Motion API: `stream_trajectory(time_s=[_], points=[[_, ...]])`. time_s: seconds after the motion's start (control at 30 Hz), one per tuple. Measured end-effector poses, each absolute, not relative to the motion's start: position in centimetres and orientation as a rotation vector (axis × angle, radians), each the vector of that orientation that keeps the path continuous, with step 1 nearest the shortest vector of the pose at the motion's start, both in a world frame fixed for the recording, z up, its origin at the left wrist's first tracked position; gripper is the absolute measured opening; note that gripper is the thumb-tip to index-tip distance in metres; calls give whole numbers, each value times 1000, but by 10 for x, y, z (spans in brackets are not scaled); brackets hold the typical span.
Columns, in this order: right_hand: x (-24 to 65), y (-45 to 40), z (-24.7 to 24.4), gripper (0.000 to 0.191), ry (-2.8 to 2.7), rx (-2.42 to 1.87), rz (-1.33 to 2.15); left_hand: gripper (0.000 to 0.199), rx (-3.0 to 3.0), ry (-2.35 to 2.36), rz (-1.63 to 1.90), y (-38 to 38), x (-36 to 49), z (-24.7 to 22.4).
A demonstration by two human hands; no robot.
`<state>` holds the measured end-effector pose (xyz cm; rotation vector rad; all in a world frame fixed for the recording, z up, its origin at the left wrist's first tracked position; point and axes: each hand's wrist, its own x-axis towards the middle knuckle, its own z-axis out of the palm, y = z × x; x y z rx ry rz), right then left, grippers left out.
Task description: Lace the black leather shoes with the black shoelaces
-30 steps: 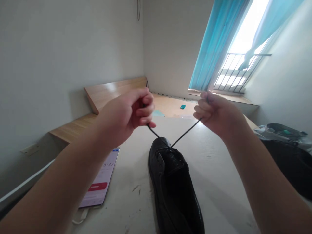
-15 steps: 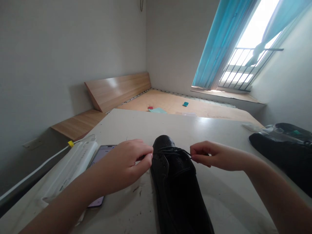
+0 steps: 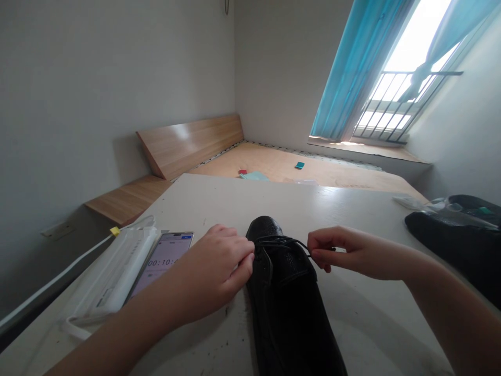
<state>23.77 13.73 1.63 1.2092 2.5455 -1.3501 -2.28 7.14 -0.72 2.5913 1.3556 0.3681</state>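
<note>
Room: grey-walled bedroom; teal curtain (image 3: 356, 73) pulled to one side of barred window (image 3: 395, 99), wooden bed platform (image 3: 274, 169) beyond the worktop.

Surface: pale, scuffed worktop (image 3: 321, 209) under everything listed below.

Main item: black leather lace-up shoe (image 3: 284, 297), toe toward wearer, heel end away, flat on worktop at centre, approx. between both hands.

Lace: dark lace (image 3: 282, 241) runs across top of shoe, w/ a thin end out to the R side.

L: left hand (image 3: 217, 274) curled, fingers narrow at shoe's near edge by the lacing; contact w/ shoe likely, grip on lace cannot be told, fingertips partly hidden.

R: right hand (image 3: 336, 251) narrow pinch, thumb + forefinger on lace end, just off the shoe.

Beside L: phone (image 3: 166, 256) showing timer, white boxy pack (image 3: 113, 271) w/ cable touching it.

Far R: black bag (image 3: 450, 245), clear plastic wrap (image 3: 438, 209) on top.

Step in hand (judged): lace work at shoe's eyelets, both hands in close.

Next move calls for (judged): firm pinch, lace kept taut over the shoe.
</note>
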Motion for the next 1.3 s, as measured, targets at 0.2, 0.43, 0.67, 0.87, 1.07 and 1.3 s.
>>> stream_trajectory(time_s=[0.2,0.43,0.67,0.87,1.07,1.3], points=[[236,138,15,32,2578,1214,-1387,33,2580,1356,367,70,-19,-7],[238,138,15,31,2552,1200,-1375,30,2573,1355,396,69,-15,-12],[241,140,16,32,2563,1177,-1369,32,2470,1433,423,71,-16,-16],[235,141,11,32,2579,1225,-1371,45,2492,1428,400,72,-14,-20],[228,129,11,22,2758,1402,-1105,47,2566,1493,439,64,-4,-16],[214,100,14,14,2919,1458,-750,31,2601,1615,530,60,5,-20]])
